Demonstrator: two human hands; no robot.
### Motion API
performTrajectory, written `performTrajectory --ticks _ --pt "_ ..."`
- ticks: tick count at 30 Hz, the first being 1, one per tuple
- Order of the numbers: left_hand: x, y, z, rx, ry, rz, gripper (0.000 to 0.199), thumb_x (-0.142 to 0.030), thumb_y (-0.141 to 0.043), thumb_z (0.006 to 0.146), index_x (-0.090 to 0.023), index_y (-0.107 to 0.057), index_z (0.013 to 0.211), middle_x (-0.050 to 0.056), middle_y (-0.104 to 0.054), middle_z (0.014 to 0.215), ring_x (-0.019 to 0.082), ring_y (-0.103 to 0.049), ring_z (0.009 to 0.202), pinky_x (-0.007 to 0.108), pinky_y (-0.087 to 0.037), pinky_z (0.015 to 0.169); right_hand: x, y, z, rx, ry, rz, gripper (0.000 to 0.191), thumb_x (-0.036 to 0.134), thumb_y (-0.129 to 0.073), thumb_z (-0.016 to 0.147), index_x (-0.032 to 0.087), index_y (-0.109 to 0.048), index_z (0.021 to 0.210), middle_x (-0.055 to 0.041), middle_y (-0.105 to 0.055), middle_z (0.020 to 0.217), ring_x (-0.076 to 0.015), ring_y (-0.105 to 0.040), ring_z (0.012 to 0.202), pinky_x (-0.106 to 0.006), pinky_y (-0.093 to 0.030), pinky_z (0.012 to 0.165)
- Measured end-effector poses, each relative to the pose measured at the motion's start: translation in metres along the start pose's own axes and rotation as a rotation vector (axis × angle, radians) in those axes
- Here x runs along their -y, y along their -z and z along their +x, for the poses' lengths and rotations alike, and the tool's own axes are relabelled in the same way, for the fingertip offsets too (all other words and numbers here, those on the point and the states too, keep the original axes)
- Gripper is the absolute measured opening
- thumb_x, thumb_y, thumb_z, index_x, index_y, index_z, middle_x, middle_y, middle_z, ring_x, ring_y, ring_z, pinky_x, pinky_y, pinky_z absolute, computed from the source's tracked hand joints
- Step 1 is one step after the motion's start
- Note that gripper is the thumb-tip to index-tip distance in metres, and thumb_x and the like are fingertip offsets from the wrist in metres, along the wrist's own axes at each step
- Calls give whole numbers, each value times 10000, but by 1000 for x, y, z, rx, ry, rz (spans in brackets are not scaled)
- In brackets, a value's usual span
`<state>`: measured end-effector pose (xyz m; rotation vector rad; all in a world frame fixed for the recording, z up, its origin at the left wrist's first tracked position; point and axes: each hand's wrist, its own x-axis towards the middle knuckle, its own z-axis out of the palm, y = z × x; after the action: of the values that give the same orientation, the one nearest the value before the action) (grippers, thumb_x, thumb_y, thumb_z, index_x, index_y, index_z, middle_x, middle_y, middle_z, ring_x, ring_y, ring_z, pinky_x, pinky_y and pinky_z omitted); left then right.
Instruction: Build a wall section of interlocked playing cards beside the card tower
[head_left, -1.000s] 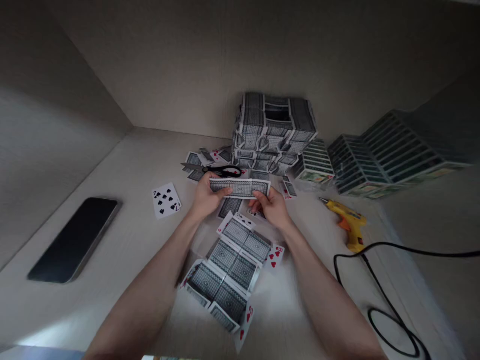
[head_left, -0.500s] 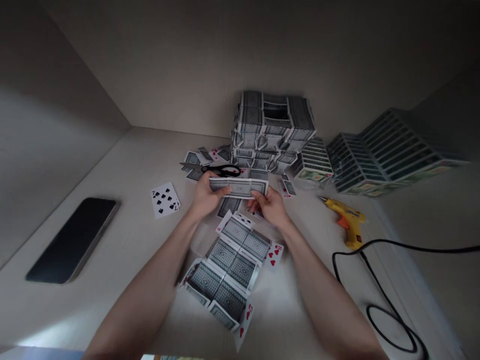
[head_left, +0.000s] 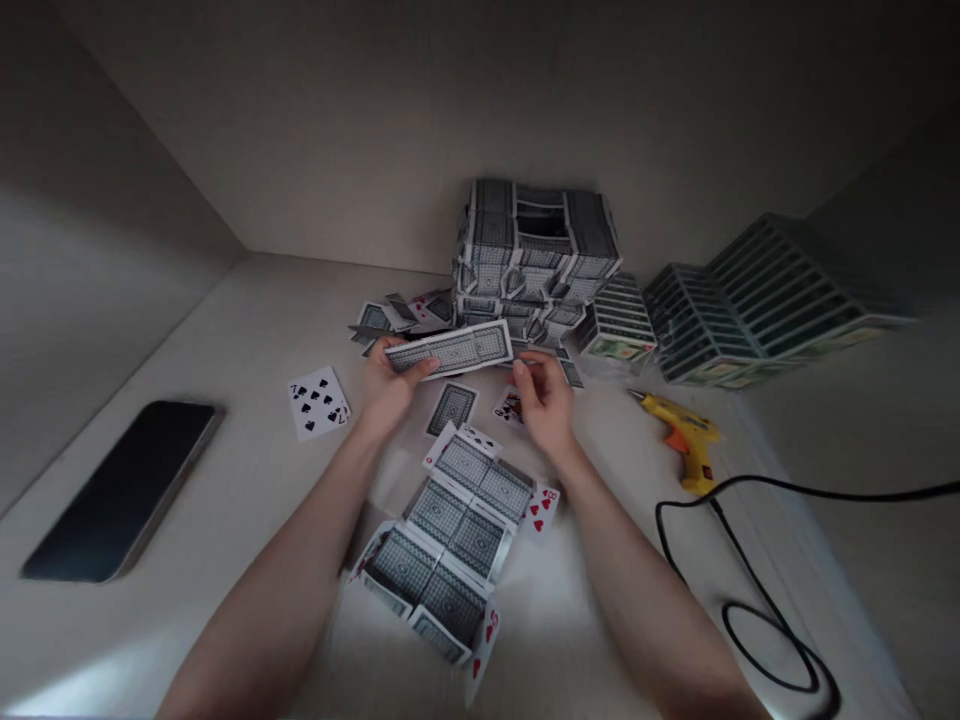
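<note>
A long strip of playing cards (head_left: 457, 350), patterned back showing, is pinched at its left end by my left hand (head_left: 390, 382), thumb across the front. My right hand (head_left: 545, 392) is off the strip, just beyond its right end, fingers curled loosely and slightly apart; I see nothing between them. Below lies a panel of joined playing cards (head_left: 450, 540), backs up, with some cards folded up at its near edge. Between hands and panel are a face-down card (head_left: 453, 408) and a face card (head_left: 509, 407). Scissors (head_left: 371, 331) lie partly hidden behind the strip.
A boxy structure of cards (head_left: 536, 255) stands against the back wall. Stacked card boxes (head_left: 772, 310) are at right, with a yellow glue gun (head_left: 694, 440) and its black cable (head_left: 795, 490) nearer. A phone (head_left: 120, 490) and a seven of spades (head_left: 318, 402) lie left.
My right hand has let go of the strip's right end and moved slightly away. The strip, still in my left hand, now tilts up to the right. The view has shifted slightly.
</note>
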<state>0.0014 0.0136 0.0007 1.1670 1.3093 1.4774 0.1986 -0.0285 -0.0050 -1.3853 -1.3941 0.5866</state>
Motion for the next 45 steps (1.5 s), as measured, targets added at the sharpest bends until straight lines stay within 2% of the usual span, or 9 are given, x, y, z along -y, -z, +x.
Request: performTrajectory --ticks 2,4,7,12,17,24,33,38,45 --pt "-1 1 0 -16 12 -8 385 -243 -756 520 -180 -472 772 -33 -526 696 112 -503 625 230 -396 598 -4 3 2 -28 165 -272 250 355 -450 852 188 -552 1008 -84 -643 910 -220 -579 876 -397 -467 783" --pt "-2 0 0 -13 10 -3 380 -241 -758 518 -181 -473 762 -36 -521 688 110 -501 621 229 -397 598 -5 3 2 78 280 -461 313 306 -464 841 177 -537 1116 -112 -593 1122 -265 -468 1117 -460 -380 936" --pt "-3 0 -1 2 9 7 371 -240 -757 524 -183 -476 759 -44 -511 668 107 -493 611 226 -390 596 -4 2 0 221 322 -594 449 295 -474 836 161 -443 1263 -119 -537 1237 -281 -320 1261 -481 -308 1005" --pt "-2 -1 -1 35 17 9 396 -260 -760 509 -188 -475 776 -44 -518 673 114 -493 615 230 -381 593 -7 0 0 107 242 -569 380 376 -463 847 169 -529 1158 -127 -597 1114 -271 -448 1100 -448 -375 933" --pt "-3 -1 -1 38 15 37 396 -273 -758 506 -189 -470 765 -46 -509 667 111 -480 607 230 -375 585 -14 0 3 98 228 -542 618 474 -577 753 162 -420 1263 -140 -522 1227 -292 -377 1146 -467 -346 942" --pt "-2 -1 0 26 14 24 393 -295 -756 521 -193 -469 769 -35 -515 679 115 -492 608 242 -389 589 -23 3 6 -16 162 -457 561 468 -669 670 175 -523 1125 -110 -554 1022 -278 -467 997 -455 -383 868" --pt "0 -1 0 18 4 9 412 -278 -762 510 -187 -473 790 -43 -510 693 104 -490 621 223 -384 596 -20 0 4 34 191 -549 605 618 -665 585 173 -589 987 -141 -517 1104 -311 -434 1052 -493 -335 897" --pt "-1 0 -1 6 21 -31 412 -265 -757 513 -191 -464 792 -43 -509 698 101 -490 613 223 -388 592 -17 -1 4 -83 116 -334 694 583 -702 564 153 -468 1057 -109 -543 996 -257 -502 934 -426 -411 828" --pt "-5 -1 -3 43 14 15 395 -232 -760 513 -194 -468 776 -52 -506 670 102 -477 600 221 -383 576 -7 3 5 -140 182 -307 644 521 -684 633 174 -462 1128 -112 -488 1063 -264 -447 1055 -440 -372 917"
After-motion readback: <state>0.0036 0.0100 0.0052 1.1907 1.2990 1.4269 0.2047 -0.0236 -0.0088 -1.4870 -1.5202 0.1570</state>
